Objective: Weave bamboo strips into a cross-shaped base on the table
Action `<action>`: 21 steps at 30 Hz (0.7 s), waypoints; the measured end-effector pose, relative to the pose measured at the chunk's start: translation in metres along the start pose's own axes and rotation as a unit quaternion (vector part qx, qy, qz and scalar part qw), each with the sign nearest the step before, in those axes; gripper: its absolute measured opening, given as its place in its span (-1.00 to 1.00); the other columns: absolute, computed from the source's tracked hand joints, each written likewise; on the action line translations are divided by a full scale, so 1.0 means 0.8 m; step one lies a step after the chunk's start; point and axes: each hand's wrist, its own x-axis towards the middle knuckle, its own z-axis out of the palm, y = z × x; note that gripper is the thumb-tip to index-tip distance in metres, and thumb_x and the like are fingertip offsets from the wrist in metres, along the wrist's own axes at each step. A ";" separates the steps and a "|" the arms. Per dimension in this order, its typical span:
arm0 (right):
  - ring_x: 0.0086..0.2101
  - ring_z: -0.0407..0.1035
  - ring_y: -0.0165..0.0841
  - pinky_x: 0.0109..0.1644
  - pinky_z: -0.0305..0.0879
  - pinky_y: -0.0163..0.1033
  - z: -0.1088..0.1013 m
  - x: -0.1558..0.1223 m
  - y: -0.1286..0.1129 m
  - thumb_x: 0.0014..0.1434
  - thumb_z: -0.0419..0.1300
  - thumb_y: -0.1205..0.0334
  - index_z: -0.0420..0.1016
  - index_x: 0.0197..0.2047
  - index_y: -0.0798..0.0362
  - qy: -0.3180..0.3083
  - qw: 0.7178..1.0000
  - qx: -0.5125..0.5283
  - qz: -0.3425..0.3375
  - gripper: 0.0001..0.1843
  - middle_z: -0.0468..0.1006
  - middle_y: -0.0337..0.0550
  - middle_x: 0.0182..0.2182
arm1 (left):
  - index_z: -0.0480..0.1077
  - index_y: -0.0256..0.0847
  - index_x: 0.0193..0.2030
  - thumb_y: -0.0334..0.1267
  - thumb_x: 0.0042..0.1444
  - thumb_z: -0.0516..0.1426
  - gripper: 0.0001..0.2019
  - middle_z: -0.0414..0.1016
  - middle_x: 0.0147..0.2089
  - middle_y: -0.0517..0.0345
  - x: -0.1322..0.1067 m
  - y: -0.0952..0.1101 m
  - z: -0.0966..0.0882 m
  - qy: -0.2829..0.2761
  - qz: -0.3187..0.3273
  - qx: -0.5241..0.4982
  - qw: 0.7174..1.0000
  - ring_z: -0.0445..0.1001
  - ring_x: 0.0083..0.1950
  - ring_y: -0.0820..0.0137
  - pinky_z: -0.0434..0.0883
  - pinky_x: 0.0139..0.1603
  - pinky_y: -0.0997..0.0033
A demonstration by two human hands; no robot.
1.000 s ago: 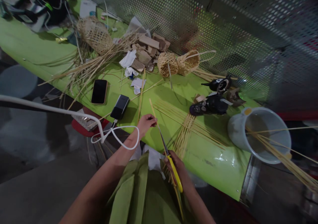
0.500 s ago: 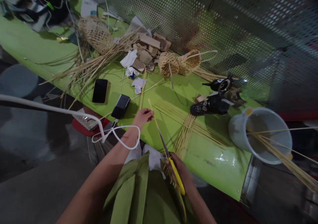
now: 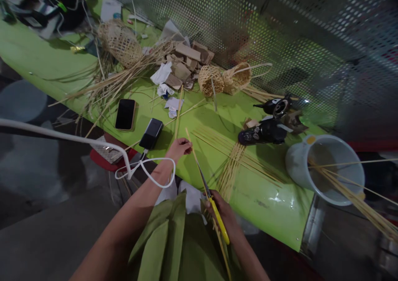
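Observation:
My left hand (image 3: 181, 149) pinches a thin bamboo strip (image 3: 188, 134) above the front of the table. That strip slants down toward my lap, passing along the blades of a pair of yellow-handled scissors (image 3: 221, 223). My right hand (image 3: 220, 206) is closed around the scissors, blades pointing up and away from me; its fingers are partly hidden. Strip and blades lie side by side, and I cannot tell whether they touch. Just beyond, a crossed lattice of bamboo strips (image 3: 231, 171) lies flat, with a dark bottle-like object (image 3: 263, 132) on its far end.
A phone (image 3: 125, 114) and a power bank (image 3: 151, 133) with a white cable (image 3: 158, 160) lie left. Small woven baskets (image 3: 210, 80), cardboard scraps (image 3: 182, 69) and a larger basket (image 3: 120, 43) stand at the back. At right, a bucket (image 3: 298, 164) holds long strips. Perforated metal (image 3: 280, 36) rises behind.
My right hand and the scissors have shifted slightly up and left. My left hand and the strip's tip have dropped slightly toward me. Both grips stay closed.

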 end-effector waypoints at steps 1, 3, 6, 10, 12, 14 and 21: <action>-0.31 0.51 -0.19 -0.23 0.39 -0.20 0.001 0.001 0.002 0.26 0.21 -0.23 0.56 0.04 -0.01 0.004 1.000 0.002 0.003 -0.49 0.66 -0.08 -0.22 | 0.40 -0.21 -0.53 -0.24 -0.04 0.38 -0.76 0.48 -0.54 0.16 0.000 0.001 0.000 -0.001 -0.003 0.001 1.000 0.41 -0.51 0.47 0.38 -0.38 0.43; -0.29 0.52 -0.17 -0.21 0.41 -0.19 0.005 0.004 0.007 0.24 0.20 -0.26 0.58 0.01 0.00 0.008 1.000 0.012 0.006 -0.47 0.65 -0.08 -0.26 | 0.40 -0.21 -0.52 -0.27 -0.02 0.36 -0.77 0.48 -0.53 0.16 -0.001 0.002 0.000 -0.004 -0.005 0.003 1.000 0.41 -0.51 0.47 0.38 -0.37 0.42; -0.26 0.53 -0.15 -0.19 0.43 -0.17 0.010 0.007 0.015 0.23 0.17 -0.28 0.59 -0.04 0.02 0.018 0.999 0.025 0.008 -0.46 0.65 -0.06 -0.28 | 0.39 -0.22 -0.52 -0.29 0.02 0.32 -0.79 0.47 -0.54 0.18 -0.002 0.001 0.001 -0.002 -0.003 0.006 1.000 0.41 -0.51 0.48 0.39 -0.37 0.44; -0.27 0.53 -0.15 -0.21 0.44 -0.18 0.010 0.005 0.017 0.23 0.17 -0.22 0.57 -0.04 0.03 0.020 1.000 0.018 0.006 -0.49 0.66 -0.05 -0.24 | 0.38 -0.22 -0.52 -0.29 0.03 0.31 -0.78 0.46 -0.55 0.20 -0.001 -0.001 0.001 0.000 -0.006 0.021 1.000 0.40 -0.52 0.49 0.38 -0.37 0.45; -0.30 0.51 -0.18 -0.24 0.42 -0.20 0.008 0.002 0.015 0.27 0.17 -0.18 0.56 0.00 0.01 0.012 1.000 0.001 0.003 -0.53 0.66 -0.09 -0.26 | 0.37 -0.22 -0.51 -0.28 0.04 0.32 -0.77 0.46 -0.55 0.20 0.001 -0.002 0.000 -0.001 -0.012 0.029 0.999 0.39 -0.53 0.49 0.38 -0.38 0.45; -0.32 0.49 -0.21 -0.26 0.38 -0.22 0.006 0.000 0.012 0.30 0.16 -0.17 0.55 0.01 -0.01 0.010 1.000 -0.015 -0.002 -0.55 0.64 -0.13 -0.28 | 0.37 -0.22 -0.51 -0.28 0.04 0.33 -0.76 0.46 -0.54 0.20 0.002 -0.002 -0.001 -0.001 -0.015 0.035 0.999 0.39 -0.53 0.49 0.37 -0.38 0.44; -0.28 0.47 -0.24 -0.21 0.36 -0.23 0.005 -0.003 0.006 0.37 0.08 -0.25 0.49 0.11 0.00 -0.017 1.000 -0.012 -0.013 -0.47 0.62 -0.12 -0.21 | 0.39 -0.22 -0.52 -0.29 0.05 0.31 -0.79 0.47 -0.55 0.19 0.001 0.000 -0.004 -0.005 -0.016 0.030 0.999 0.37 -0.54 0.50 0.36 -0.39 0.45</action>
